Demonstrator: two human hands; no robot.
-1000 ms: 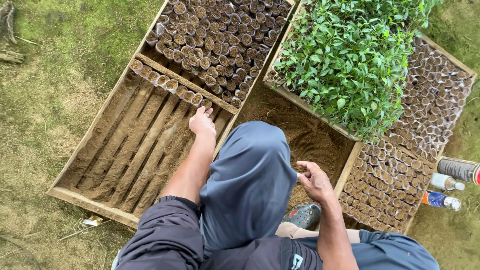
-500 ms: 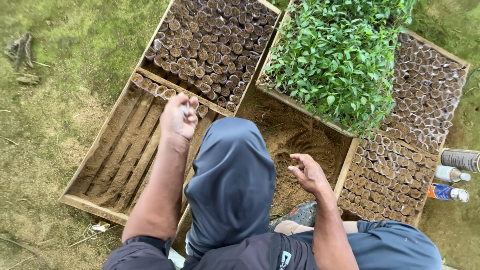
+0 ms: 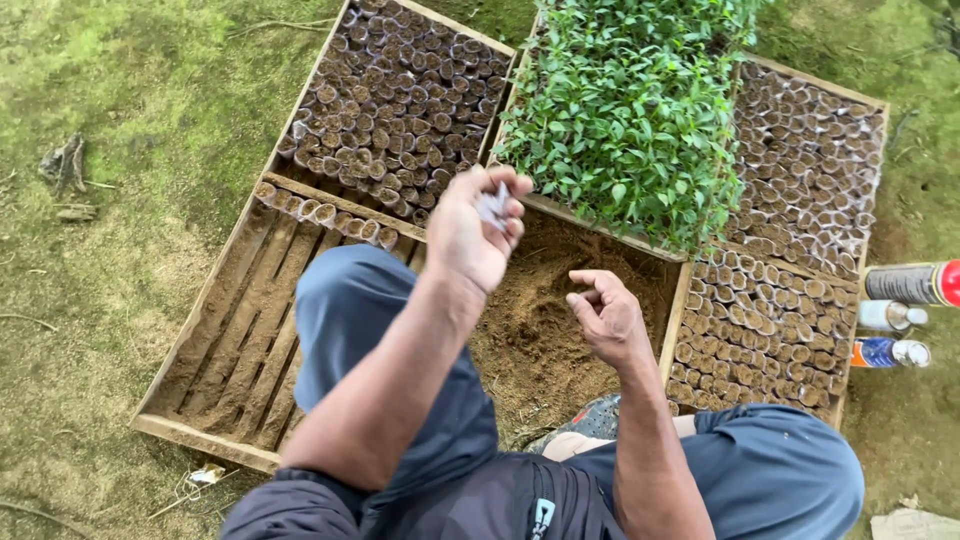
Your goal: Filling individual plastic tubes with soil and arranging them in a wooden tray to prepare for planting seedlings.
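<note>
Right of the wooden crate (image 3: 858, 300), on the grass: dark spray can with red cap (image 3: 912, 283), small white bottle (image 3: 892, 316), blue-labelled bottle with white cap (image 3: 890, 352), all lying sideways.

My left hand (image 3: 478, 232) covers most of the small pale thing (image 3: 494, 207) in its grip — I can't tell what it is. My knee (image 3: 370, 320) hides part of the slatted crate (image 3: 230, 340). The seedlings (image 3: 630, 110) run off the top edge, and the red-capped can (image 3: 915, 283) off the right — its far end unseen.
</note>
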